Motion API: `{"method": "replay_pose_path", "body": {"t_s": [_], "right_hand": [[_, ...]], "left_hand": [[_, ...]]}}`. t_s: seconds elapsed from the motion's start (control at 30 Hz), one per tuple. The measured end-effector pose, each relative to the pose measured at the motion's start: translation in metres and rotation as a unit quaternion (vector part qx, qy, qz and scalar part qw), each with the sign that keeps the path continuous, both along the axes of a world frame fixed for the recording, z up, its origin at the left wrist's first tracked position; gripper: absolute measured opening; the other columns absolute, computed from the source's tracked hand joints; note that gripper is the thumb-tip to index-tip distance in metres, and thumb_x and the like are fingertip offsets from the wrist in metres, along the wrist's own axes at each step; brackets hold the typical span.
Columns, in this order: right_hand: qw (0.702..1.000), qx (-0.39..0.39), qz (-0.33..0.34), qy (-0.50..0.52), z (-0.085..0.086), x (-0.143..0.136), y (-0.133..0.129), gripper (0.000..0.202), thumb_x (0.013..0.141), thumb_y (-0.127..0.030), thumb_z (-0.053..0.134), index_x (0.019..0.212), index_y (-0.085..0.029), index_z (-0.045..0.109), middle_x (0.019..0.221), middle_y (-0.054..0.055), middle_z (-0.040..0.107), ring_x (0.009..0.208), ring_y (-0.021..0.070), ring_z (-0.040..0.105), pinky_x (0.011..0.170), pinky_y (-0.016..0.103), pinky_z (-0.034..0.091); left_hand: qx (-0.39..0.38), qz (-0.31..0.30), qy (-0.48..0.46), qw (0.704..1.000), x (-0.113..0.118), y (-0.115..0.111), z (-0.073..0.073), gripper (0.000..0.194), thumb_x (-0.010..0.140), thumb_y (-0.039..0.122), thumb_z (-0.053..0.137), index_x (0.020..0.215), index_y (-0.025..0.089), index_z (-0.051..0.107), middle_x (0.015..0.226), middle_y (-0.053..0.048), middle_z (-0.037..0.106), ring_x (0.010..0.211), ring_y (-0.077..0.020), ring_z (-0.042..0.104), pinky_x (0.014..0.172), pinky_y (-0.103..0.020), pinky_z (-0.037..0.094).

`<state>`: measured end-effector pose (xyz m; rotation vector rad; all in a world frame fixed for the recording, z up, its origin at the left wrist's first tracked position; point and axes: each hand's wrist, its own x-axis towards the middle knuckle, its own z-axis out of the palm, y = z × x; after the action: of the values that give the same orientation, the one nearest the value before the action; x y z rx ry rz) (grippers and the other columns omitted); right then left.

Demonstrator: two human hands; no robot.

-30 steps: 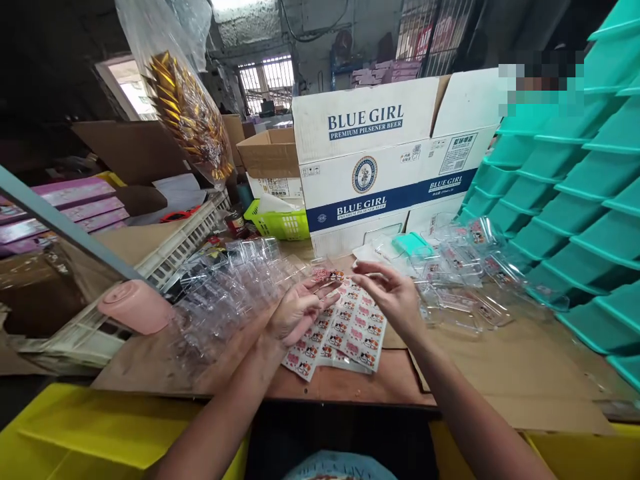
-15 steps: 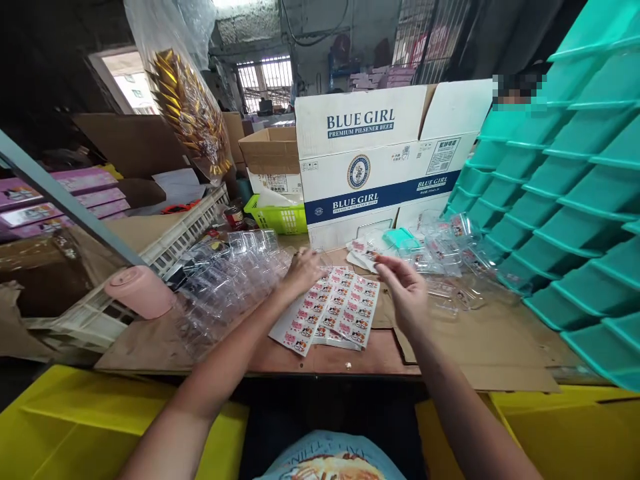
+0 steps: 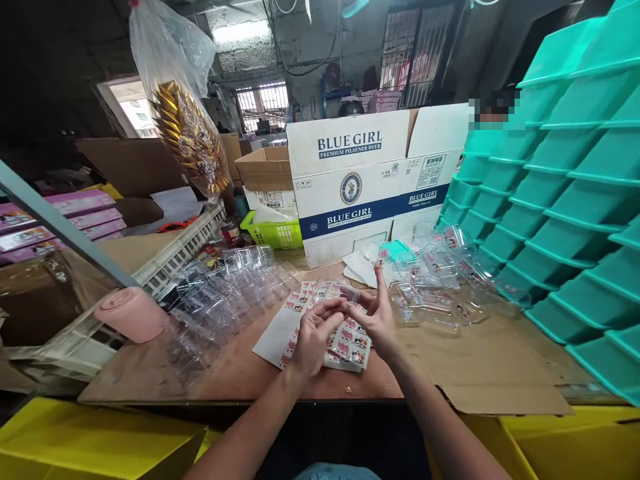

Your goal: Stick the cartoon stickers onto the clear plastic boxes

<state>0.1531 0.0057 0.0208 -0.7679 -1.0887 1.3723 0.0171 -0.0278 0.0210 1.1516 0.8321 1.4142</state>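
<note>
My left hand [image 3: 315, 333] is closed around the near side of a clear plastic case [image 3: 350, 293]. My right hand [image 3: 375, 320] meets it there, its thumb and lower fingers on the same case. The right index finger points up, and a small printed cat sticker [image 3: 380, 260] appears to cling to its tip. Beneath both hands lie overlapping sticker sheets [image 3: 353, 343] with pink lettering and cat pictures; one strip on the left is bare white backing. The fingers hide part of the case.
Nested clear cases [image 3: 225, 300] spread on the left beside a pink cup [image 3: 131, 315]. Stickered clear cases [image 3: 435, 293] lie on the right, near a small teal piece [image 3: 397, 251]. A white beer carton [image 3: 350, 187] stands behind; stacked teal bins [image 3: 565, 220] rise at right.
My left hand has come from the edge of the left pile toward the middle, bringing a clear case. My right hand has moved in to meet it, index finger now raised. The camera view has shifted.
</note>
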Motion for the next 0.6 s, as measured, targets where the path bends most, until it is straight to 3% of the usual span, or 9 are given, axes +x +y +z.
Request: {"method": "replay_pose_path", "body": {"t_s": [0.1,0.2,0.27,0.33,0.43,0.5,0.6], "right_hand": [[0.991,0.085,0.027,-0.099,-0.004,-0.002,-0.005,0.122,0.072,-0.034,0.081,0.156,-0.031,-0.007,0.115,0.010,0.067,0.106,0.0242,0.065,0.093,0.045,0.052],[0.956,0.187,0.028,-0.226,-0.004,0.007,-0.014,0.115,0.071,-0.035,0.083,0.157,-0.029,0.008,0.124,0.013,0.062,0.119,0.0282,0.057,0.100,0.049,0.047],[0.941,0.220,0.014,-0.255,0.002,0.015,-0.023,0.103,0.072,-0.035,0.082,0.155,-0.029,0.022,0.122,0.011,0.060,0.116,0.0272,0.056,0.102,0.049,0.045],[0.959,0.187,0.032,-0.210,0.011,0.023,-0.036,0.082,0.081,-0.035,0.076,0.151,-0.030,0.032,0.107,0.007,0.062,0.099,0.0220,0.060,0.093,0.044,0.051],[0.982,0.063,0.165,-0.059,0.019,0.030,-0.059,0.066,0.090,-0.035,0.065,0.149,-0.030,0.034,0.083,0.001,0.059,0.067,0.0138,0.056,0.071,0.036,0.056],[0.965,-0.010,0.259,0.037,0.018,0.031,-0.074,0.066,0.090,-0.038,0.065,0.148,-0.032,0.033,0.079,-0.001,0.059,0.053,0.0094,0.051,0.062,0.035,0.057],[0.932,-0.085,0.330,0.124,0.008,0.027,-0.088,0.065,0.088,-0.041,0.068,0.144,-0.036,0.036,0.079,-0.002,0.061,0.044,0.0050,0.047,0.054,0.035,0.058]], "left_hand": [[-0.173,-0.089,-0.189,0.963,-0.015,-0.005,0.011,0.047,0.088,0.053,0.058,0.106,0.011,0.070,0.108,-0.017,0.074,0.100,-0.0261,0.070,0.091,-0.041,0.054],[-0.188,-0.051,-0.211,0.958,-0.030,-0.008,0.021,0.033,0.088,0.038,0.063,0.102,0.009,0.071,0.103,-0.015,0.075,0.096,-0.0237,0.072,0.090,-0.037,0.055],[-0.164,-0.016,-0.210,0.964,-0.035,-0.013,0.022,0.022,0.085,0.026,0.067,0.101,0.011,0.071,0.103,-0.012,0.076,0.100,-0.0239,0.071,0.095,-0.039,0.053],[-0.149,0.000,-0.210,0.966,-0.037,-0.021,0.020,0.022,0.082,0.021,0.071,0.103,0.013,0.071,0.107,-0.011,0.075,0.105,-0.0257,0.070,0.101,-0.043,0.050],[-0.142,0.010,-0.206,0.968,-0.036,-0.032,0.012,0.029,0.078,0.016,0.074,0.107,0.015,0.070,0.110,-0.010,0.075,0.109,-0.0275,0.069,0.103,-0.045,0.049],[-0.148,0.012,-0.209,0.967,-0.033,-0.038,0.005,0.031,0.076,0.014,0.076,0.107,0.017,0.071,0.109,-0.008,0.075,0.107,-0.0268,0.069,0.100,-0.045,0.051],[-0.170,0.028,-0.220,0.960,-0.029,-0.043,-0.003,0.030,0.072,0.011,0.079,0.099,0.019,0.073,0.103,-0.004,0.077,0.100,-0.0236,0.072,0.094,-0.042,0.055]]}}
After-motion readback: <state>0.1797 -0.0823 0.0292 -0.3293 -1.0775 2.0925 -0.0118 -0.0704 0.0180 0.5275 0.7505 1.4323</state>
